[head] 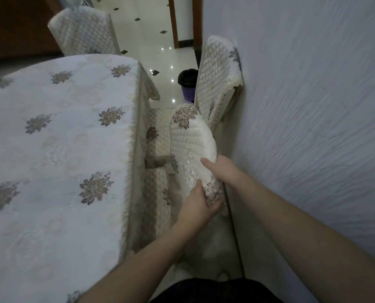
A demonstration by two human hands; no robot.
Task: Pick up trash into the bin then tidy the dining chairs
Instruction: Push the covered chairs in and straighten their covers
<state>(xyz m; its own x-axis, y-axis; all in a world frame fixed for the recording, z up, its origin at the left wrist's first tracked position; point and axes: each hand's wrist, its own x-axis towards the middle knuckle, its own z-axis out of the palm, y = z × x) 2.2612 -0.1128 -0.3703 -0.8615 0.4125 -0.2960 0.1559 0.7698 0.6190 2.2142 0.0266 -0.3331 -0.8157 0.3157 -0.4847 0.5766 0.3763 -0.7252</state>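
Both hands are on the near dining chair (193,147) now, at the centre of the frame, its quilted backrest top running as a long ridge from the lower middle up toward the upper middle, almost straight away from the person. The left hand (198,206) grips the near end of that ridge, fingers curled under the embroidered corner and thumb up on the table side. The right hand (220,169) sits just beyond it on the wall side, thumb lying along the top of the padding; its other fingers are hidden behind the backrest, so a full wrap can't be confirmed, though it looks like a hold. The left hand is the nearer one to the body, the right a little further up the ridge. The table (57,138) fills the left of the frame and the chair's seat is already partly under the hanging cloth, so any push goes leftward, square to that long axis. A second chair (217,77) leans near the wall (313,106) just past this one, upper right of centre, not yet tucked. The bin (188,84) stands on the floor beyond, upper centre, partly hidden by that chair. A third chair (83,31) sits at the table's far end, upper left.
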